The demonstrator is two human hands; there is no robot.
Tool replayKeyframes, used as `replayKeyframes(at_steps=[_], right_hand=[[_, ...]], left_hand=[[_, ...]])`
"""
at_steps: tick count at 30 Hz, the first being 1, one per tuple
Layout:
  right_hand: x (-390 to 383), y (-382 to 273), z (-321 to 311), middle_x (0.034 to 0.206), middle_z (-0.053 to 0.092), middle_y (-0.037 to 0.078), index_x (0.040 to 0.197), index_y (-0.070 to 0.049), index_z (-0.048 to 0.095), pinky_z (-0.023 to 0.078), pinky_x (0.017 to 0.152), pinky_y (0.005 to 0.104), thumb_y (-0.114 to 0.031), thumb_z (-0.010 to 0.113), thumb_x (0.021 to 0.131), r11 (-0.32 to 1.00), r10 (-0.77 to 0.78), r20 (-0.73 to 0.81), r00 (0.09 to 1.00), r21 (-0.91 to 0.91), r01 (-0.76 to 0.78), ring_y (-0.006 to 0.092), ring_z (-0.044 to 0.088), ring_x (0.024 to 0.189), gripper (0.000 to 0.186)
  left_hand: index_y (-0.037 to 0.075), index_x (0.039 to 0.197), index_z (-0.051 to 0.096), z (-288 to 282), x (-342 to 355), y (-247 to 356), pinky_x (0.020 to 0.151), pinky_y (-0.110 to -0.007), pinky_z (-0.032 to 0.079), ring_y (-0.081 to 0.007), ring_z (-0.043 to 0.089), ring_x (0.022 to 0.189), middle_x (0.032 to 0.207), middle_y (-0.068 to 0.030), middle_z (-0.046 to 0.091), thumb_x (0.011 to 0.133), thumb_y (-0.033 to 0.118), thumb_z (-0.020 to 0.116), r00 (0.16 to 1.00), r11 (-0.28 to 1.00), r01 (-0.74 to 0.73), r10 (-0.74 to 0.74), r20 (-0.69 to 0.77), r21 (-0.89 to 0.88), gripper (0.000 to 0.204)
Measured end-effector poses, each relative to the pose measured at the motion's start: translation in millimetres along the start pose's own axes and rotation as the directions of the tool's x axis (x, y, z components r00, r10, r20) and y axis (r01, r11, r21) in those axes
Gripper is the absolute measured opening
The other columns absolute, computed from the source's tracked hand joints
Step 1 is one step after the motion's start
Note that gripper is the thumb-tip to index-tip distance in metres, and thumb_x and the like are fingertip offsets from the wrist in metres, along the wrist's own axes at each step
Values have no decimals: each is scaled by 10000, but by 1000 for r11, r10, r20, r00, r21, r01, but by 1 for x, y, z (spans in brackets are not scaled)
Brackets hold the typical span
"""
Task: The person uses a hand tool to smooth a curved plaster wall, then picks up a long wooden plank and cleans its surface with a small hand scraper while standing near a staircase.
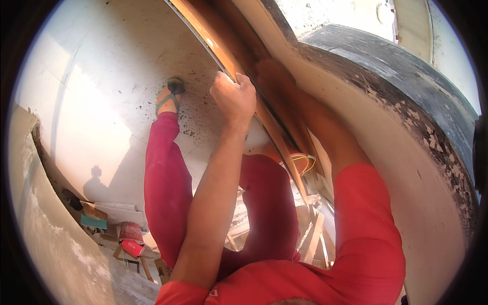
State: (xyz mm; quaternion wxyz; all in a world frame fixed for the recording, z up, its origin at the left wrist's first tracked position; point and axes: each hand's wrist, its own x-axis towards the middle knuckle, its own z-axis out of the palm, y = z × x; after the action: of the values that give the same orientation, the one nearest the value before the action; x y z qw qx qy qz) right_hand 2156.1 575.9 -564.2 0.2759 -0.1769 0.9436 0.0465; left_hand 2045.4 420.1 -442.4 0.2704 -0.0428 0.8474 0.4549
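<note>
A long orange-brown wooden panel [203, 31] with a thin dark strip along its edge runs from the top of the view down past my body, close to the wall. My left hand [233, 97] is closed around the panel's near edge, thumb up. Behind that edge, my right hand [274, 73] reaches into the shadow between the panel and the wall. It lies against dark brown wood, and its fingers are too dim to make out.
A pale ledge [376, 147] with a chipped dark border curves along the right. My sandalled foot [170, 96] stands on the dusty floor [122, 61]. Yellow and white wires [307, 161] and wooden slats [314, 236] lie low beside me. A red bucket [131, 233] and scraps sit lower left.
</note>
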Motion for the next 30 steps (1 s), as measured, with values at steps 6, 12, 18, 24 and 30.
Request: replayKeyframes(at_steps=[6,12,18,24,30], right_hand=[[-176,-105,8,829,700,134,895,-76,801,572,820,425,-160,676,812,813,347,426,835,308,-495,300,690,873,171],[-274,-116,-8,947,668,129,977,-101,768,585,829,450,-164,684,853,758,245,630,736,348,-551,323,668,1005,163],[-317,-149,-107,1035,626,117,1009,-92,663,556,860,485,-194,645,930,351,657,589,471,315,-882,337,651,1017,131],[-326,-202,-204,1185,587,198,1164,-3,618,505,926,541,-145,714,895,55,548,766,336,368,-928,415,617,1140,319],[-336,-261,-205,1149,605,238,1113,12,605,504,911,568,-124,724,885,-131,443,841,309,402,-906,464,627,1089,292]], left_hand=[[-125,812,561,1,0,28,643,-499,545,-467,718,697,707,-308,649,890,8,605,998,995,-28,33,50,-94,160],[-130,839,585,21,-1,27,679,-498,560,-401,734,725,749,-286,676,878,84,648,989,999,24,-27,148,25,226],[-110,819,580,50,2,18,702,-510,572,-411,724,723,761,-275,672,865,103,661,999,999,18,-19,26,42,233],[-115,880,608,84,3,26,806,-497,592,-444,745,935,916,-332,703,899,51,635,983,982,159,-148,105,-106,170],[-105,1062,676,110,0,-29,758,-482,600,-347,764,889,939,-268,741,964,171,564,954,984,170,-176,243,45,314]])
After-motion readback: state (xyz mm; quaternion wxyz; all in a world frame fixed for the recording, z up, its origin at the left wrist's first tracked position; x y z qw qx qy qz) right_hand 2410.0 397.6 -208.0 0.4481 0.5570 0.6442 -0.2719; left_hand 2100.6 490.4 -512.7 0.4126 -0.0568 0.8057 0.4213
